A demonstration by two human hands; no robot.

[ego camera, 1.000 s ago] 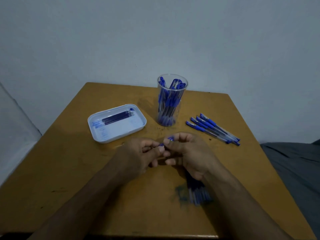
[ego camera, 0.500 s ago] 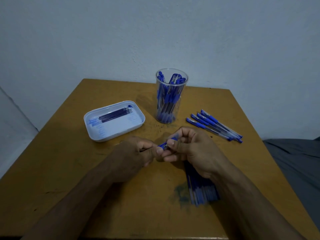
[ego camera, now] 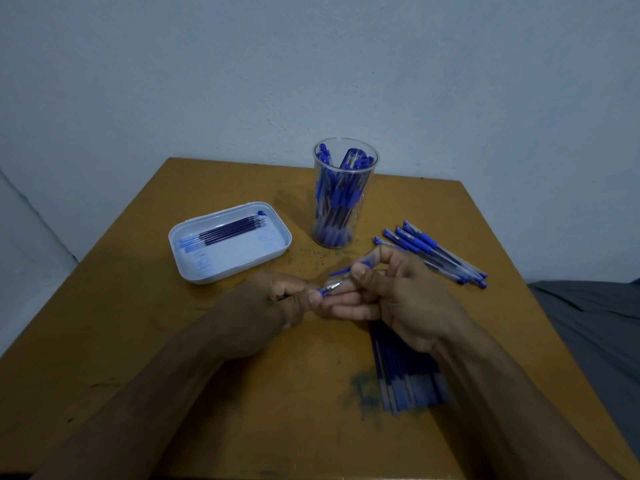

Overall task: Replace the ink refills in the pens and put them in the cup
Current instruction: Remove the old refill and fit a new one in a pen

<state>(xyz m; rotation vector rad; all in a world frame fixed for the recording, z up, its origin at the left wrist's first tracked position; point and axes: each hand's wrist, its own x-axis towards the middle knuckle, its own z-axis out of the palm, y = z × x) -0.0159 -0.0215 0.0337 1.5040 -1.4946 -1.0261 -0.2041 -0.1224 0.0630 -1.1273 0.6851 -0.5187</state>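
Both grips clamp one pen (ego camera: 330,287) before the cup (ego camera: 343,195): left hand (ego camera: 266,306), right hand (ego camera: 398,296).

The table (ego camera: 138,341) is yellow-brown, with a smudgy blue stain (ego camera: 363,389) near the front. The tray (ego camera: 194,268) is white. The refills (ego camera: 228,232) in it are dark purple-blue with light blue ends. The cup (ego camera: 344,168) is clear and full of blue pens. The loose pens (ego camera: 436,252) are blue and clear. The wall (ego camera: 311,64) is pale grey-blue.
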